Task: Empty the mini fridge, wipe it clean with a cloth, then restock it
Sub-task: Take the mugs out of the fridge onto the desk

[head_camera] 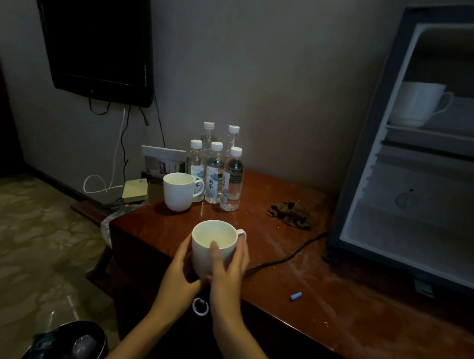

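Note:
I hold a white mug [209, 237] with both hands above the front left part of the wooden table [334, 300]. My left hand [180, 273] cups its left side and my right hand [231, 266] wraps its right side, thumb across the front. A second white mug [179, 192] stands further back, beside several water bottles [216, 174]. The mini fridge [425, 158] stands open at the right with a third white cup [419, 103] on its upper shelf. A brown cloth [292, 213] lies crumpled on the table left of the fridge.
A black power cord [286, 256] runs across the table from the fridge. A small blue object [295, 296] lies near the front edge. A television [99, 33] hangs on the wall at the left. Yellow sticky notes [135, 193] sit left of the table. A dark bin [66, 342] stands on the floor.

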`<state>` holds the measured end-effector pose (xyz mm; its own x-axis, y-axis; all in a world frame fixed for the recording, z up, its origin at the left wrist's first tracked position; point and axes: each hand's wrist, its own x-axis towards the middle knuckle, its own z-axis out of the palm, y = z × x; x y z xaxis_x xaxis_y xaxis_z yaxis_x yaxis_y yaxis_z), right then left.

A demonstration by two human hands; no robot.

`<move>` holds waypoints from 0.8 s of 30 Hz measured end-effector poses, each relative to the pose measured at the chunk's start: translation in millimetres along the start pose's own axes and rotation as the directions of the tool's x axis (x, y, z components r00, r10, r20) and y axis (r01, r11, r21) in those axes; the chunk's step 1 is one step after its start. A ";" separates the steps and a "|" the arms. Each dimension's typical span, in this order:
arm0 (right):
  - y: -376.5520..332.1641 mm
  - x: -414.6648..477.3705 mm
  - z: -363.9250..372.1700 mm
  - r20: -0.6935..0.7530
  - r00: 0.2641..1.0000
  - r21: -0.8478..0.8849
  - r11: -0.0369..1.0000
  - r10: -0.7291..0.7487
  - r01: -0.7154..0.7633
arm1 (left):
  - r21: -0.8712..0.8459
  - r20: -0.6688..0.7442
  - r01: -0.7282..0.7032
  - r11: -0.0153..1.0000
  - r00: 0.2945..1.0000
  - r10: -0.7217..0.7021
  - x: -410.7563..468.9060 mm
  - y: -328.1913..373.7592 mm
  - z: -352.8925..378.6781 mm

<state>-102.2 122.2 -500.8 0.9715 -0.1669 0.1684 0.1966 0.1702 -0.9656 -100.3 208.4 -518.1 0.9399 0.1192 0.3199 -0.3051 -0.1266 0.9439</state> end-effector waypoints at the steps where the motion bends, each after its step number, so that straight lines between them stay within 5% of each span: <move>1: 2.6 -4.7 2.3 0.035 0.999 0.000 1.000 -0.006 0.006 | -0.007 -0.015 -0.003 1.000 1.000 0.003 -2.2 -1.1 0.3; 5: 12.3 -7.2 4.9 0.066 0.996 -0.032 0.997 -0.062 0.064 | -0.028 -0.095 -0.018 0.999 0.995 0.015 -13.4 -7.4 -1.1; 15: 7.0 32.2 -1.8 0.145 0.985 -0.449 0.880 -0.098 0.154 | 0.060 -0.172 -0.005 0.998 0.985 0.016 7.1 -17.7 -12.4; 24: 20.3 81.2 25.1 0.164 0.981 -0.541 0.821 -0.106 0.180 | 0.099 -0.182 -0.012 0.995 0.983 0.030 61.3 -31.7 -24.2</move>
<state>-16.0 136.5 -501.8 0.9535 -0.0222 0.3005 0.2646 -0.4159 -0.8701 -36.7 243.5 -526.5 0.8868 0.2927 0.3576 -0.2996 -0.2252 0.9271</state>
